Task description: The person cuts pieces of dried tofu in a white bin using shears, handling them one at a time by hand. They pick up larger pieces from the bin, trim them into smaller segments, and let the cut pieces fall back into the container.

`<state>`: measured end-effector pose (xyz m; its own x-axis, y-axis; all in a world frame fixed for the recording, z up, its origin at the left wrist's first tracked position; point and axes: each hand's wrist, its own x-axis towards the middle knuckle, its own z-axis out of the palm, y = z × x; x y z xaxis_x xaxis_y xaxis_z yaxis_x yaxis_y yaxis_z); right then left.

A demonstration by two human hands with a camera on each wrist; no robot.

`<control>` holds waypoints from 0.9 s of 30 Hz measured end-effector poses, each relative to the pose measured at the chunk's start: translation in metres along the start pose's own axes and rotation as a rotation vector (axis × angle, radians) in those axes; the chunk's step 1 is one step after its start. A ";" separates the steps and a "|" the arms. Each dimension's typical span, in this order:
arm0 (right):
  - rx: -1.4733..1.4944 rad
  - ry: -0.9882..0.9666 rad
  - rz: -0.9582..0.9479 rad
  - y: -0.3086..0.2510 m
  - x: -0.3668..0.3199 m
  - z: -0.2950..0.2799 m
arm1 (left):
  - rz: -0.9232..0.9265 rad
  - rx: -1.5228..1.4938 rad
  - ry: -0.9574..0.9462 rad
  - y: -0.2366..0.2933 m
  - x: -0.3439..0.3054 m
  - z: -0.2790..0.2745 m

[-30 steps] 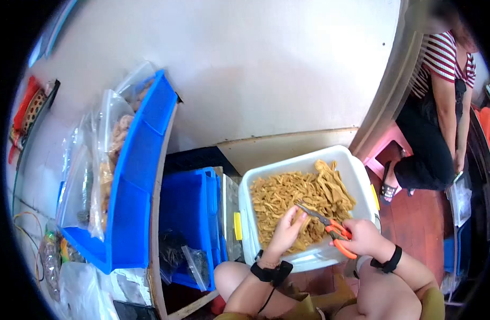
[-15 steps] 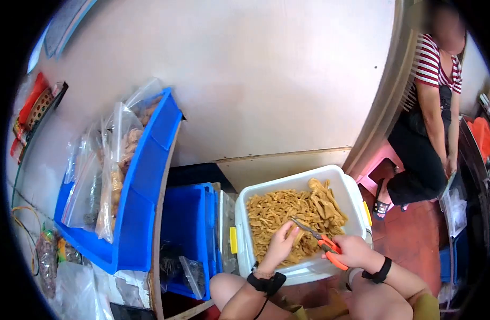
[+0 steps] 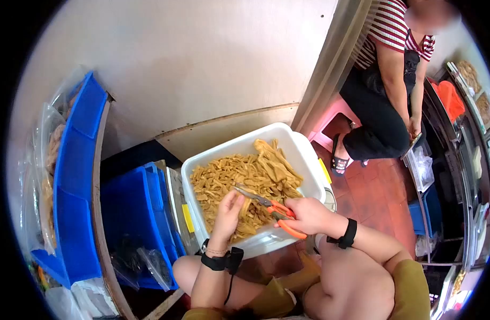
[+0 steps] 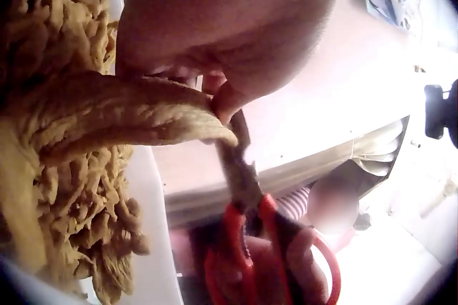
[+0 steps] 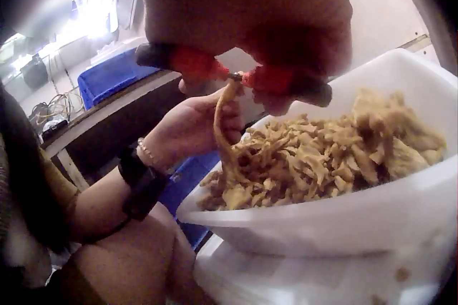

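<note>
My left hand [image 3: 227,217] pinches the end of a long, wrinkled tan strip [image 4: 136,115] that looks like dried food. In my right hand [image 3: 311,214] I grip orange-and-black-handled scissors [image 3: 255,198], their blades pointing left toward my left fingertips. The left wrist view has the blades right at the strip's pinched end. From there the strip hangs down to the heap in a white plastic tub [image 3: 310,160]. Small cut-looking tan pieces [image 3: 215,178] fill most of the tub, and larger uncut-looking ones [image 3: 277,162] lie at its far right.
Blue bins [image 3: 130,208] stand left of the tub, one holding plastic bags. A higher blue tray [image 3: 74,176] with bagged goods sits at the far left. Beyond the tub is a pale wall [image 3: 202,64]. A person in a striped top [image 3: 386,26] sits at the right on a pink stool [image 3: 330,120].
The head view has swung right, so the tub and both hands appear farther left. My hands keep the strip and the scissors close together over the tub.
</note>
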<state>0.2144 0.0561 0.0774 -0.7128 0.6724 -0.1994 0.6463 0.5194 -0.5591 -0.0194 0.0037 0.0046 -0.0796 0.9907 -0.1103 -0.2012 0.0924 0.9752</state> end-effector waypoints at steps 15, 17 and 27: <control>0.030 0.040 0.125 0.003 -0.003 -0.010 | -0.057 -0.206 0.124 0.014 0.002 -0.005; 0.017 0.001 0.137 0.000 -0.005 -0.012 | -0.044 -0.192 0.126 0.011 0.003 -0.004; -0.032 -0.039 0.061 0.001 -0.004 -0.006 | -0.025 -0.155 0.134 0.003 0.004 -0.001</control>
<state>0.2197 0.0571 0.0822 -0.6814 0.6826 -0.2640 0.6969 0.4950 -0.5190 -0.0215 0.0083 0.0070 -0.1999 0.9652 -0.1685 -0.3513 0.0899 0.9319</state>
